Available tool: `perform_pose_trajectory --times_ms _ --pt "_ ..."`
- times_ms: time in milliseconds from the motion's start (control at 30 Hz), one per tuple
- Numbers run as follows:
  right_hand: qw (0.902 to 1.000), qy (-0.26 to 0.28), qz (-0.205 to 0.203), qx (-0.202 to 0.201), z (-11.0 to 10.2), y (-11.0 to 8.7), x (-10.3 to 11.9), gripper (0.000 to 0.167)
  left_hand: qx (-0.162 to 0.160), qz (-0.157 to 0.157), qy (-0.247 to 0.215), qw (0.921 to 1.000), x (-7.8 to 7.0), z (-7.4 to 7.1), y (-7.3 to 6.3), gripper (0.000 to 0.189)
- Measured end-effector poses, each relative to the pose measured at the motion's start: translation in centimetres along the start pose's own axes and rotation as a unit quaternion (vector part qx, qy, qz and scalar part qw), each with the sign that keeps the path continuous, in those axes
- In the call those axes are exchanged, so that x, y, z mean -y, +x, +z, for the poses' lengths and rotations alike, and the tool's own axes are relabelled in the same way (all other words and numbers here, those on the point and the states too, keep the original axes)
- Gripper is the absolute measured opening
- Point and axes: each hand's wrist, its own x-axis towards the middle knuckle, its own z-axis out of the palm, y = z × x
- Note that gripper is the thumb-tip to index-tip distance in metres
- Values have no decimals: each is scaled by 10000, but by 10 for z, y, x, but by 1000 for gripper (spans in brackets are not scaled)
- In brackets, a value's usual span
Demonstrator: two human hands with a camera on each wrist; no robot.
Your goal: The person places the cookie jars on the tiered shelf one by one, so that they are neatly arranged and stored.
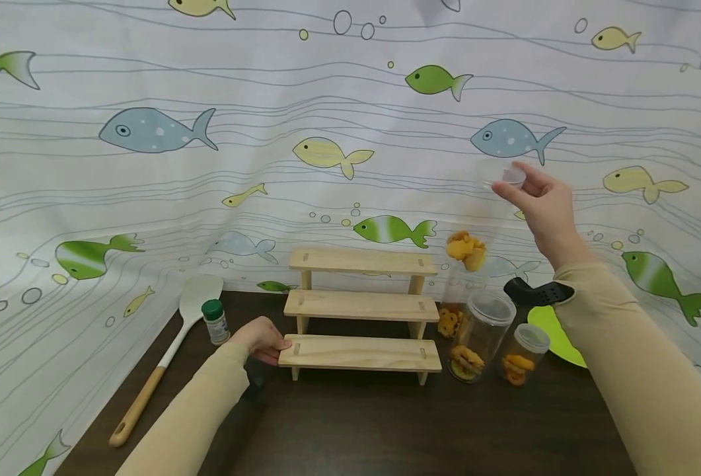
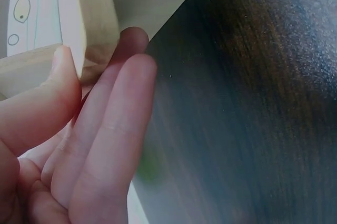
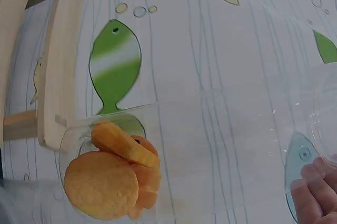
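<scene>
My left hand (image 1: 262,338) pinches the left end of the lowest step of a three-tier wooden shelf (image 1: 359,352). In the left wrist view the thumb lies on one face of the wood (image 2: 97,19) and the fingers are behind it. Raised at the right, my right hand (image 1: 543,201) grips a tall clear plastic jar by its lid end (image 1: 507,177). Orange-brown cookies (image 1: 466,250) lie at the jar's bottom, beside the shelf's top tier. The right wrist view shows those cookies (image 3: 108,174) close up, with the right fingertips (image 3: 316,192) at the lid end.
Right of the shelf stand a tall clear jar (image 1: 489,317), a smaller jar (image 1: 531,338) and another partly hidden one (image 1: 448,320), all with snacks. A green plate (image 1: 555,334) lies behind my right sleeve. A green-capped bottle (image 1: 215,322) and a white spatula (image 1: 174,344) are at left.
</scene>
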Motion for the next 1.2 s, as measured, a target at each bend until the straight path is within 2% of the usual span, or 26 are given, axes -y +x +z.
perform_pose_trajectory --times_ms 67,333,700,1033,1200 --pt "9999 -142 44 63 13 2 1 69 -29 -5 23 10000 -1 0 -1 26" --pt "9997 51 -55 232 64 9 -3 69 -89 -31 148 9998 -8 4 -3 24" --pt "9954 693 -251 609 123 19 7 70 -96 -163 232 9996 -7 -2 0 22" --pt "9885 1160 -112 960 169 23 6 72 -89 -244 121 9996 -6 -3 -1 25" --pt "9834 1356 -36 1207 193 24 8 73 -65 -212 428 9988 -11 -3 -2 24"
